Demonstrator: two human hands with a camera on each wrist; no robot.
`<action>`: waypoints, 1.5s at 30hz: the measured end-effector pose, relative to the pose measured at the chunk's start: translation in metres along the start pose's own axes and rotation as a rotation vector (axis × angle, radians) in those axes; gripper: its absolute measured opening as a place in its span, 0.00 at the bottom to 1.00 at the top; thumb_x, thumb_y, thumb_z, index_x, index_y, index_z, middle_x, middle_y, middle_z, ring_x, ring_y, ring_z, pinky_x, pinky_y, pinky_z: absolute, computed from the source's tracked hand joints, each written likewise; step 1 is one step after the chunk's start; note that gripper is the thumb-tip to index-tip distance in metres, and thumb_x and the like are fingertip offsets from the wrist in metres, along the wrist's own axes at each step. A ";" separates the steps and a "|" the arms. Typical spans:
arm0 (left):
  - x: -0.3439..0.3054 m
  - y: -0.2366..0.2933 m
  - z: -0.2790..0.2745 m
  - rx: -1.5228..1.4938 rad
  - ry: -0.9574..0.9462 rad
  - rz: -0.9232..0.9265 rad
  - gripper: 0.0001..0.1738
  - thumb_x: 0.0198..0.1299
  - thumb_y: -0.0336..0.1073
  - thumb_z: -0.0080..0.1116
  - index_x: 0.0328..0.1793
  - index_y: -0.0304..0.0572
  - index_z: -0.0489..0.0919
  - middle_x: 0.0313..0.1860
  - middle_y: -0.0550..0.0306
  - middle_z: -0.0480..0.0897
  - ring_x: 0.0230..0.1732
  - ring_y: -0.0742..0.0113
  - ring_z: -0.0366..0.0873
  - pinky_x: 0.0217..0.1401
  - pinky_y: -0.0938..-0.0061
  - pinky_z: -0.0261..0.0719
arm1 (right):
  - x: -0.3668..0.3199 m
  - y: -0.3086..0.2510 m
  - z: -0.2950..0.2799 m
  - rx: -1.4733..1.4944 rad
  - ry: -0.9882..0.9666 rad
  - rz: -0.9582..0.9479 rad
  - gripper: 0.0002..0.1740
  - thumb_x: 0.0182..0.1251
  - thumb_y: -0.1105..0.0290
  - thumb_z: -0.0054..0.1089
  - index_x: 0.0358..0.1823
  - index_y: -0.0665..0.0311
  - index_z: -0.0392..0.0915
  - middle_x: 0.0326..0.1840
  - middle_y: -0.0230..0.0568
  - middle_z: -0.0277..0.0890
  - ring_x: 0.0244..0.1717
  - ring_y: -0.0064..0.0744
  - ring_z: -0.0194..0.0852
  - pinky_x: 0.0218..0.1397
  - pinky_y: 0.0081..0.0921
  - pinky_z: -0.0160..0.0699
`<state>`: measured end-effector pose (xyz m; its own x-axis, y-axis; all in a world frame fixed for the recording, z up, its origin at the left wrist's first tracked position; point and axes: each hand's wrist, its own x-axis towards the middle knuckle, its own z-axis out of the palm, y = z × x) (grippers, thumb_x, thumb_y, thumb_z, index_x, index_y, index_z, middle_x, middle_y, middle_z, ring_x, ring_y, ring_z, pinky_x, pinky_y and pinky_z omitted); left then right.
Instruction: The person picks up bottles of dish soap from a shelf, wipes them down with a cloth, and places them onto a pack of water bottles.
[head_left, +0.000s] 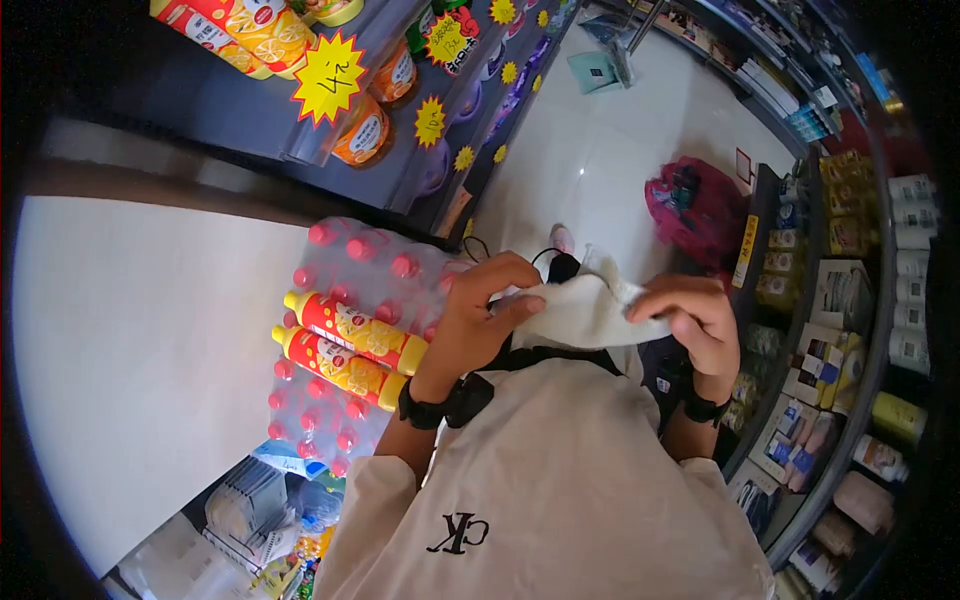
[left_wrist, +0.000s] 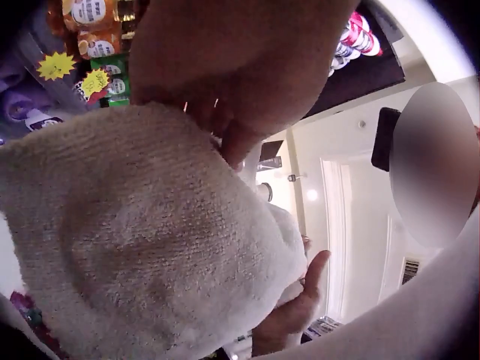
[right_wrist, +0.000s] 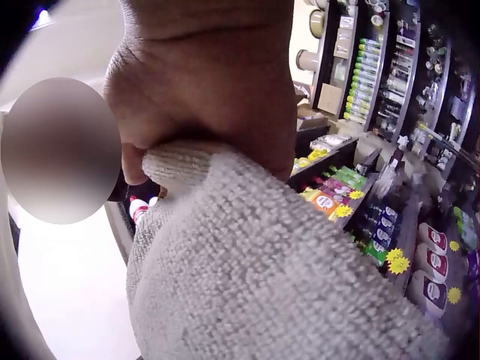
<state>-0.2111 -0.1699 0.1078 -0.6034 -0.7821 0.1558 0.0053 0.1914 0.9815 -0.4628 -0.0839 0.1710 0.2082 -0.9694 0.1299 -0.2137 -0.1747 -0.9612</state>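
Observation:
A whitish terry cloth (head_left: 575,312) is stretched between both hands in front of the chest. My left hand (head_left: 482,315) pinches one end between thumb and curled fingers. At the other end my right hand (head_left: 697,322) grips the edge. In the left wrist view the cloth (left_wrist: 157,232) hangs broad and slightly creased, with some grey-brown shading, below the left hand (left_wrist: 240,67). Up close in the right wrist view, a folded, ribbed edge of the cloth (right_wrist: 262,262) lies tucked under the right hand (right_wrist: 206,90), whose fingertips are mostly hidden.
To the left, two yellow-capped bottles (head_left: 360,330) lie on wrapped packs of red-capped bottles (head_left: 320,415), beside a white surface (head_left: 150,350). A shelf with yellow price tags (head_left: 330,78) stands ahead. Stocked shelves (head_left: 800,350) line the right; a pink-red bag (head_left: 700,215) sits on the floor.

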 end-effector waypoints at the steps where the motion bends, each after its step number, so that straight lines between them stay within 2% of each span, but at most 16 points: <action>1: 0.005 0.007 0.000 -0.013 -0.029 0.072 0.06 0.56 0.24 0.61 0.40 0.34 0.79 0.38 0.53 0.81 0.40 0.62 0.78 0.45 0.73 0.74 | 0.003 -0.002 0.001 -0.090 0.045 -0.027 0.12 0.69 0.69 0.51 0.38 0.71 0.80 0.38 0.45 0.82 0.39 0.41 0.82 0.43 0.28 0.76; 4: 0.013 0.010 -0.001 -0.007 -0.136 0.149 0.06 0.56 0.21 0.60 0.40 0.34 0.78 0.37 0.52 0.81 0.39 0.61 0.79 0.43 0.73 0.75 | 0.000 -0.003 0.001 -0.271 0.127 0.098 0.08 0.66 0.79 0.50 0.41 0.69 0.80 0.38 0.46 0.82 0.37 0.38 0.82 0.40 0.24 0.75; 5: 0.015 0.010 -0.003 0.005 -0.173 0.152 0.06 0.56 0.21 0.60 0.40 0.34 0.78 0.37 0.52 0.80 0.39 0.60 0.79 0.43 0.73 0.75 | -0.001 -0.004 0.002 -0.285 0.171 0.109 0.12 0.62 0.85 0.50 0.42 0.67 0.79 0.38 0.46 0.81 0.35 0.36 0.81 0.38 0.23 0.74; 8: 0.015 0.012 -0.008 -0.047 -0.271 0.109 0.07 0.55 0.21 0.60 0.40 0.33 0.78 0.37 0.50 0.80 0.39 0.59 0.80 0.43 0.73 0.75 | -0.001 -0.010 0.003 -0.342 0.221 0.172 0.12 0.63 0.84 0.50 0.44 0.66 0.79 0.38 0.46 0.81 0.35 0.38 0.81 0.38 0.23 0.74; 11: 0.019 0.021 -0.005 -0.042 -0.294 0.001 0.08 0.53 0.23 0.62 0.40 0.34 0.79 0.43 0.47 0.80 0.45 0.57 0.79 0.48 0.71 0.74 | -0.001 -0.015 0.004 -0.336 0.184 0.148 0.14 0.61 0.85 0.49 0.44 0.66 0.80 0.39 0.47 0.81 0.36 0.42 0.82 0.39 0.24 0.76; 14: 0.018 0.010 0.013 0.017 -0.090 0.138 0.08 0.54 0.27 0.63 0.40 0.35 0.80 0.53 0.45 0.78 0.53 0.56 0.76 0.57 0.68 0.71 | -0.003 -0.010 0.008 -0.354 0.117 0.053 0.17 0.56 0.86 0.51 0.45 0.65 0.81 0.40 0.47 0.82 0.37 0.45 0.82 0.42 0.29 0.77; 15: 0.019 0.009 0.014 -0.024 -0.124 0.152 0.08 0.55 0.28 0.63 0.40 0.35 0.80 0.56 0.45 0.76 0.55 0.56 0.75 0.59 0.67 0.69 | -0.003 -0.015 0.007 -0.375 0.054 0.031 0.19 0.52 0.85 0.53 0.45 0.63 0.82 0.40 0.46 0.82 0.38 0.46 0.81 0.43 0.34 0.78; 17: 0.026 0.006 0.014 -0.104 -0.190 0.178 0.08 0.56 0.31 0.63 0.41 0.35 0.81 0.62 0.44 0.73 0.59 0.55 0.73 0.63 0.66 0.67 | -0.002 -0.015 0.008 -0.347 0.023 -0.033 0.19 0.51 0.84 0.54 0.44 0.62 0.83 0.38 0.45 0.83 0.39 0.45 0.81 0.43 0.35 0.77; 20: 0.029 0.002 0.017 -0.343 -0.323 0.073 0.09 0.58 0.32 0.62 0.41 0.33 0.81 0.61 0.46 0.75 0.58 0.61 0.73 0.62 0.69 0.67 | -0.001 -0.014 0.009 -0.315 0.008 -0.125 0.16 0.52 0.82 0.56 0.42 0.62 0.84 0.35 0.43 0.83 0.36 0.43 0.81 0.43 0.34 0.75; 23: 0.028 -0.001 0.016 -0.601 -0.380 -0.164 0.09 0.59 0.32 0.62 0.41 0.31 0.80 0.54 0.51 0.79 0.54 0.66 0.74 0.59 0.71 0.68 | 0.000 -0.013 0.007 -0.281 -0.016 -0.178 0.15 0.52 0.81 0.57 0.41 0.63 0.84 0.34 0.42 0.82 0.36 0.42 0.80 0.44 0.34 0.74; 26: 0.026 0.001 0.011 -0.598 -0.387 -0.312 0.10 0.61 0.31 0.62 0.41 0.30 0.80 0.47 0.56 0.80 0.49 0.70 0.73 0.55 0.74 0.69 | -0.002 -0.011 0.003 -0.271 -0.015 -0.200 0.14 0.52 0.81 0.57 0.40 0.64 0.84 0.33 0.41 0.82 0.36 0.43 0.79 0.45 0.35 0.73; 28: 0.026 0.000 0.015 -0.652 -0.320 -0.258 0.09 0.61 0.31 0.62 0.41 0.30 0.80 0.44 0.56 0.79 0.47 0.71 0.73 0.53 0.75 0.69 | -0.003 -0.011 0.003 -0.305 0.022 -0.184 0.13 0.53 0.81 0.57 0.40 0.65 0.84 0.34 0.42 0.82 0.37 0.44 0.79 0.46 0.36 0.73; 31: 0.029 -0.002 0.015 -0.609 -0.247 -0.161 0.08 0.61 0.29 0.61 0.41 0.29 0.80 0.43 0.56 0.79 0.47 0.72 0.72 0.53 0.77 0.68 | -0.003 -0.016 0.003 -0.400 0.086 -0.008 0.13 0.55 0.75 0.62 0.43 0.66 0.82 0.39 0.43 0.82 0.41 0.46 0.78 0.49 0.37 0.73; 35: 0.031 0.012 0.016 -0.548 -0.163 -0.110 0.07 0.60 0.27 0.62 0.40 0.28 0.80 0.43 0.55 0.79 0.48 0.71 0.73 0.53 0.76 0.68 | 0.000 -0.003 0.001 -0.406 0.046 0.003 0.23 0.49 0.62 0.71 0.46 0.65 0.78 0.48 0.45 0.77 0.49 0.48 0.74 0.53 0.37 0.72; 41: 0.030 0.014 0.018 -0.500 0.004 -0.113 0.07 0.59 0.25 0.63 0.42 0.28 0.82 0.45 0.55 0.80 0.48 0.71 0.75 0.51 0.77 0.71 | -0.001 0.004 0.001 -0.430 0.161 -0.029 0.15 0.48 0.66 0.71 0.33 0.67 0.77 0.49 0.47 0.77 0.50 0.47 0.73 0.53 0.36 0.70; 45: 0.030 0.007 0.013 -0.449 0.247 -0.128 0.06 0.59 0.25 0.63 0.41 0.28 0.82 0.45 0.58 0.80 0.44 0.74 0.76 0.47 0.81 0.72 | -0.005 -0.001 -0.009 -0.369 0.252 -0.146 0.11 0.47 0.73 0.69 0.28 0.69 0.75 0.53 0.51 0.76 0.51 0.45 0.74 0.54 0.34 0.70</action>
<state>-0.2399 -0.1841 0.1176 -0.4157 -0.9095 0.0000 0.3176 -0.1451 0.9371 -0.4722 -0.0802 0.1734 0.0330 -0.9337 0.3565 -0.5336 -0.3181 -0.7837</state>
